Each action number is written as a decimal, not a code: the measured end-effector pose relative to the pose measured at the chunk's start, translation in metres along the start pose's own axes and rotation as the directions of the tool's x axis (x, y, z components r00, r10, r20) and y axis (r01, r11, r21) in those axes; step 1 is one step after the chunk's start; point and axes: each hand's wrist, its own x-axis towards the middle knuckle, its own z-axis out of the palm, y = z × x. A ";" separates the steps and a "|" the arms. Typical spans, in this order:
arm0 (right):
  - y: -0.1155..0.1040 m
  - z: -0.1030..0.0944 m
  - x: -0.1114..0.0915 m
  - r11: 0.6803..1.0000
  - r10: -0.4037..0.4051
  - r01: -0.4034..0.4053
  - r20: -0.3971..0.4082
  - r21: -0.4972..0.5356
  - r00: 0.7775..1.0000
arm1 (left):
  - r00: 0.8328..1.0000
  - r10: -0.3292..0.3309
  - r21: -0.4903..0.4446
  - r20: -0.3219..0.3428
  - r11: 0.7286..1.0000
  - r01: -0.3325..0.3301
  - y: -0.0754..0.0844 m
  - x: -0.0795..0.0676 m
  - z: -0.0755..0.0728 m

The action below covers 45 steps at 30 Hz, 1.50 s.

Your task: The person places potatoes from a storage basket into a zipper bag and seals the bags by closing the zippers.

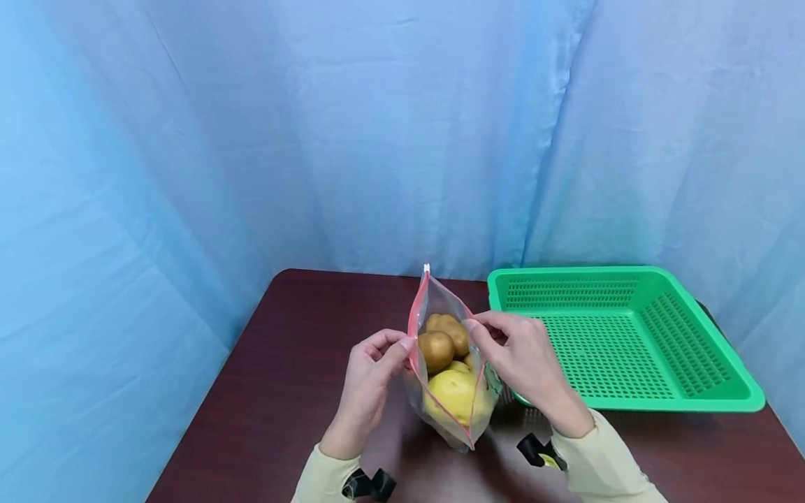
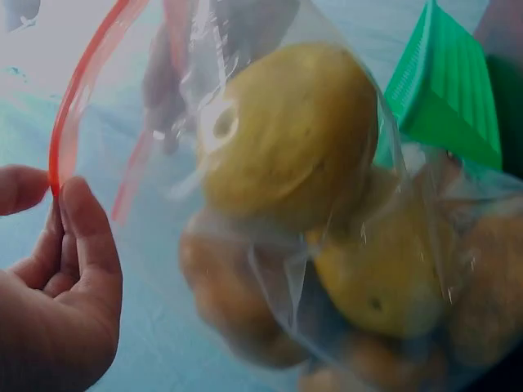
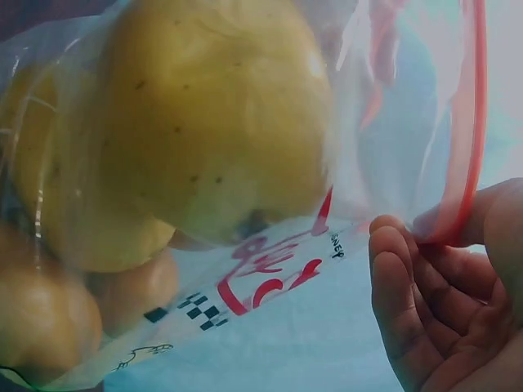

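A clear zip bag (image 1: 434, 427) with a red-pink zip edge and a white slider (image 1: 427, 268) stands with its mouth spread open above the table. My left hand (image 1: 371, 381) pinches the left rim between thumb and index finger. On the opposite rim, my right hand (image 1: 528, 356) holds the edge in the same kind of pinch. Inside the bag lie yellow round fruits (image 1: 454, 395) with dark specks and several brown rounded pieces (image 1: 435, 351), their exact kind unclear. Red print and black checks (image 3: 203, 312) mark the bag's side in the right wrist view.
A green perforated plastic basket (image 1: 629, 404) sits on the right of the dark red-brown table (image 1: 283, 391), just beyond my right hand. Pale blue curtains (image 1: 377, 140) hang behind the table and at the left.
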 end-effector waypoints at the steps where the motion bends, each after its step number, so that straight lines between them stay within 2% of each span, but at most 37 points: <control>1: 0.002 0.000 -0.001 1.000 0.013 -0.013 0.009 0.009 1.000 | 1.000 -0.002 -0.003 0.012 1.000 0.002 -0.001 0.001 -0.003; 4: 0.006 -0.002 -0.002 0.999 0.038 -0.038 0.030 0.025 0.999 | 0.999 0.008 -0.016 0.042 1.000 -0.007 -0.005 0.007 -0.011; 7: 0.008 -0.003 -0.003 0.998 0.048 -0.049 0.040 0.031 0.998 | 0.999 0.039 -0.008 0.032 0.999 -0.039 -0.007 0.021 -0.018; 11: 0.010 -0.005 -0.005 0.998 0.058 -0.060 0.053 0.033 0.997 | 0.996 0.085 0.092 -0.019 0.992 -0.083 -0.009 0.051 -0.024; 14: 0.011 -0.006 -0.006 0.997 0.062 -0.064 0.066 0.036 0.996 | 0.995 0.098 0.178 0.000 0.979 -0.096 -0.010 0.074 -0.027; 17: 0.012 -0.005 -0.007 0.997 0.061 -0.064 0.075 0.044 0.995 | 0.993 0.088 0.226 0.077 0.969 -0.103 -0.010 0.093 -0.025; 20: 0.013 -0.006 -0.008 0.997 0.057 -0.060 0.075 0.048 0.996 | 0.982 0.078 0.239 0.170 0.964 -0.118 -0.009 0.107 -0.022; 23: 0.013 -0.006 -0.009 0.997 0.041 -0.045 0.069 0.059 0.997 | 0.962 0.073 0.232 0.262 0.963 -0.136 -0.009 0.117 -0.019; 28: 0.014 -0.005 -0.011 0.998 0.023 -0.026 0.058 0.063 0.998 | 0.915 0.043 0.241 0.401 0.959 -0.151 -0.006 0.127 -0.012; 30: 0.014 -0.005 -0.012 0.998 0.029 -0.032 0.056 0.059 0.998 | 0.902 0.032 0.254 0.430 0.954 -0.156 -0.005 0.128 -0.010; 32: 0.014 -0.005 -0.013 0.998 0.036 -0.039 0.055 0.057 0.998 | 0.898 0.030 0.255 0.438 0.954 -0.156 -0.005 0.128 -0.008; 34: 0.015 -0.005 -0.015 0.998 0.041 -0.043 0.051 0.049 0.998 | 0.906 0.037 0.237 0.423 0.960 -0.150 -0.006 0.127 -0.007; 39: 0.016 -0.007 -0.022 0.998 0.056 -0.057 0.052 0.025 0.997 | 0.939 0.070 0.170 0.336 0.976 -0.133 -0.010 0.122 -0.007; 45: 0.016 -0.012 -0.041 0.995 0.099 -0.099 0.050 -0.004 0.994 | 0.966 0.143 0.092 0.215 0.982 -0.165 -0.012 0.112 -0.012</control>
